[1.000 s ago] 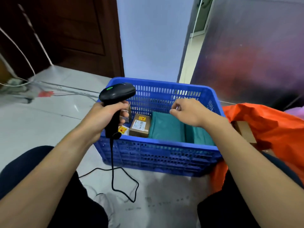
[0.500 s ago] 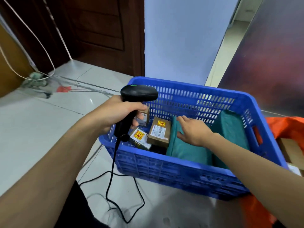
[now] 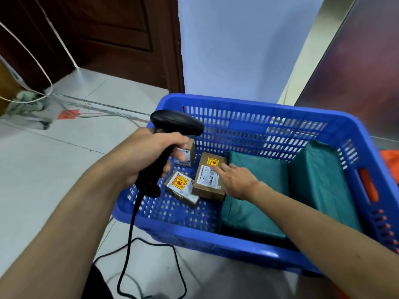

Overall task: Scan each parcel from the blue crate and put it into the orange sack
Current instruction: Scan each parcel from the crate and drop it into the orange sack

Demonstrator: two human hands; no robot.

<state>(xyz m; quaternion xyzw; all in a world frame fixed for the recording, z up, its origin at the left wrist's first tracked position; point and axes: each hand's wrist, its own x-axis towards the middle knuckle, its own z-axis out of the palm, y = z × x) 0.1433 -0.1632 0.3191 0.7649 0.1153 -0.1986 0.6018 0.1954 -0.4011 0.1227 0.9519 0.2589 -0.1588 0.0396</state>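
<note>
Left hand (image 3: 149, 154): wrapped round scanner (image 3: 176, 124) handle, over the crate's left end.
Right hand (image 3: 236, 180): fingers straight, laid on brown box (image 3: 206, 182); grasping nothing.
Box: on blue crate (image 3: 216, 242) floor, label up, long axis running away from the person, just beside green parcel (image 3: 267, 169).
Relation: box under right fingertips, just right of scanner.
Orange sack (image 3: 389, 160): beyond crate's right end.

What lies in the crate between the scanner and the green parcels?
Three brown boxes, seen in the head view; the right hand touches the largest box.
</note>
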